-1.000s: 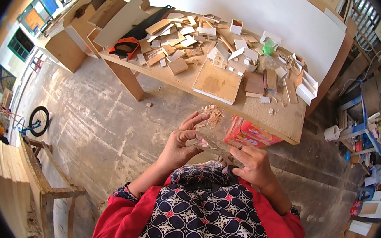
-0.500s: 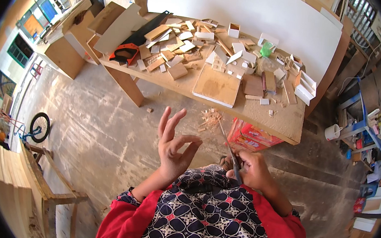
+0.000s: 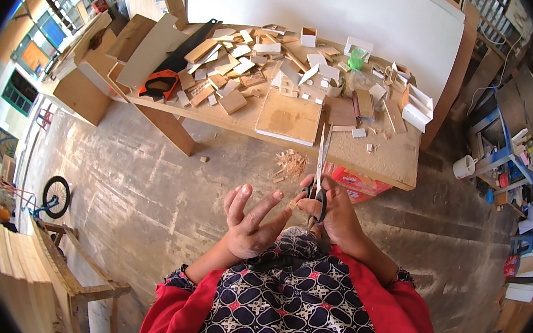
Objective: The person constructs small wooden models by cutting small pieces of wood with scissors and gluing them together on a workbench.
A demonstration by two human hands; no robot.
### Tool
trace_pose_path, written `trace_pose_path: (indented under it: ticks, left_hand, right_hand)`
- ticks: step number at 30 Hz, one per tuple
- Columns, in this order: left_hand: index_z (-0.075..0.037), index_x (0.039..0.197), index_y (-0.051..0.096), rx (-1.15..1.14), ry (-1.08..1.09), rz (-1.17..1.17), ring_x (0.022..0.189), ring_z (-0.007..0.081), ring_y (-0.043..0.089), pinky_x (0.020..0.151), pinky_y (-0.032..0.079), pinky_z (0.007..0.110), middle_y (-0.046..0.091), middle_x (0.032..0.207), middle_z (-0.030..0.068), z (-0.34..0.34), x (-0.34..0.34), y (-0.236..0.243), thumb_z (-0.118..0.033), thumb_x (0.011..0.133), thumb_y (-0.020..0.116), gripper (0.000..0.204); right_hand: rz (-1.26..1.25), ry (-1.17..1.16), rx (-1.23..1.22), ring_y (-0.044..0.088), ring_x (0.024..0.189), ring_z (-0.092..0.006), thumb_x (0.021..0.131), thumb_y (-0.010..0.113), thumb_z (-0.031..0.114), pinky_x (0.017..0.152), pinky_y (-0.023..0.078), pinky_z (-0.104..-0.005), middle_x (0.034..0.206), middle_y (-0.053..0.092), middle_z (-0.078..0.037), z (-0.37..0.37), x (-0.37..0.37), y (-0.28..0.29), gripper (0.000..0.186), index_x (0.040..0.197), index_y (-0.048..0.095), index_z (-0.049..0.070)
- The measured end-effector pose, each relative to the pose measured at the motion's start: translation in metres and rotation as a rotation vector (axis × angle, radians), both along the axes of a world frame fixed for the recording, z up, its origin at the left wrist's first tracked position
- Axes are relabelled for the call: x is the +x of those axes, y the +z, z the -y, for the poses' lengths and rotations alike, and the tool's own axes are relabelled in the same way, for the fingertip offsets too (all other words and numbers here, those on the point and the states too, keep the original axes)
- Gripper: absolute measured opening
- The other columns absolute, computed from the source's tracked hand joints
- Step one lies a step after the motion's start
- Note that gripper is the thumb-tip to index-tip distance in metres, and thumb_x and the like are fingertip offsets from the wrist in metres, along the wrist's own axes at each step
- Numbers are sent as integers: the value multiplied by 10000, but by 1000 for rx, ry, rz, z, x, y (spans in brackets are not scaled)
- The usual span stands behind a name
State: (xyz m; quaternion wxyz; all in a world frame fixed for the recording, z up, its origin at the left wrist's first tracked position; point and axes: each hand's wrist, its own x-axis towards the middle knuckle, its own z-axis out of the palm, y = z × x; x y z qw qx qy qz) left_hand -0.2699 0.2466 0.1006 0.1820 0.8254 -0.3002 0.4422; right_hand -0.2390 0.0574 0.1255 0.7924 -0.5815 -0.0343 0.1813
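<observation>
My right hand [image 3: 336, 215] is closed round the black handles of a pair of scissors [image 3: 319, 171] in front of my body. Their long metal blades point up toward the table's front edge and look nearly together. Close by on the left, my left hand [image 3: 251, 227] has thumb and forefinger pinched, with the other fingers raised and spread. A tiny pale bit [image 3: 293, 204] shows at that pinch, beside the scissor handles; its kind is too small to make out.
A wooden workbench [image 3: 220, 119] ahead bears wood offcuts [image 3: 233, 102], a handsaw [image 3: 159, 85], a flat board [image 3: 288, 116], a white divided box [image 3: 418, 108] and a green plastic bag [image 3: 356, 59]. Beneath stands a red carton [image 3: 357, 182] near wood shavings [image 3: 290, 164]. A wooden frame [image 3: 81, 291] stands at left.
The scissors have swung upright and risen in my right hand, into plainer view. My left hand has lowered and moved right, its pinch now close to the handles. The view has shifted slightly.
</observation>
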Motion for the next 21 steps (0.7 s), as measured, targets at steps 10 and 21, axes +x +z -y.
trace_pose_path:
  ticks: [10,21]
  left_hand:
    - [-125,839,704,-174,-32,-262,1308,409,314,1036,294,476,509,1288,127,13,2,4,-102,674,724,168]
    - [-92,793,706,-464,-228,-1088,1368,379,218,1088,194,490,462,1354,165,7,30,13,-215,674,711,171]
  right_hand:
    - [-85,-3,79,569,747,-64,760,709,18,671,449,-199,798,590,-4,10,10,-7,321,1022,531,71]
    - [87,127,-153,495,647,-13,737,715,3,582,417,-184,704,550,43,17,25,-16,311,994,552,64]
